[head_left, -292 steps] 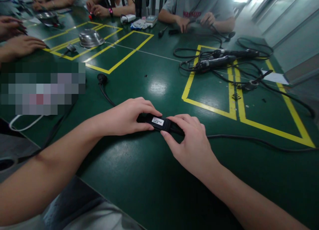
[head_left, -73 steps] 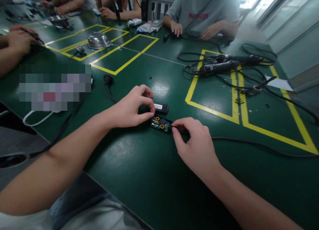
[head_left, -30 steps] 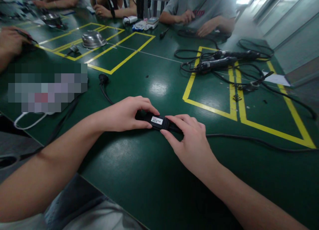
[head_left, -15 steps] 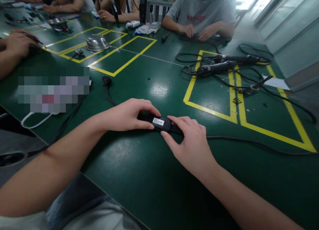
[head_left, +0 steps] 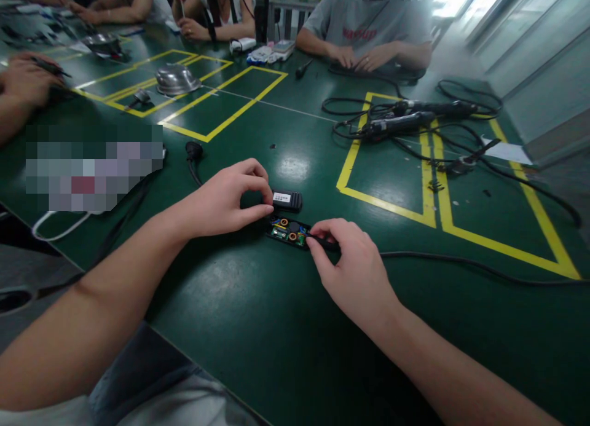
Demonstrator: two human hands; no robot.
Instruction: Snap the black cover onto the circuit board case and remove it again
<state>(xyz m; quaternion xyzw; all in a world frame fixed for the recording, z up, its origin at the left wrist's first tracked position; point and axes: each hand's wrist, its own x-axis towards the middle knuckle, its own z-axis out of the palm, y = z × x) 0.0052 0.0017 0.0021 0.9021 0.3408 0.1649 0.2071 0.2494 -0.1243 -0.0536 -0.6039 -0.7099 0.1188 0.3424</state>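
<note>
A small black plastic case stands opened in two halves. The lower half (head_left: pixel 279 233) lies on the green table (head_left: pixel 230 346) and shows a circuit board with copper-coloured coils and coloured wires. Just beyond it is the black cover (head_left: pixel 286 201) with a white label, its left end pinched between the thumb and fingers of my left hand (head_left: pixel 233 198). Whether the cover touches the table I cannot tell. My right hand (head_left: pixel 353 254) is closed on the black cable (head_left: pixel 415 254) where it enters the lower half's right end.
A black plug (head_left: pixel 194 150) lies beyond my left wrist. At the right are black electric screwdrivers (head_left: pixel 401 125) with looped cords over yellow tape. A metal bowl (head_left: pixel 175 80) stands farther back. A co-worker (head_left: pixel 369 42) sits opposite; another person's hand (head_left: pixel 32 75) is at the left.
The cover has come off the case and moved away from me, held by my left hand. The circuit board is now exposed. My right hand has stayed at the cable end.
</note>
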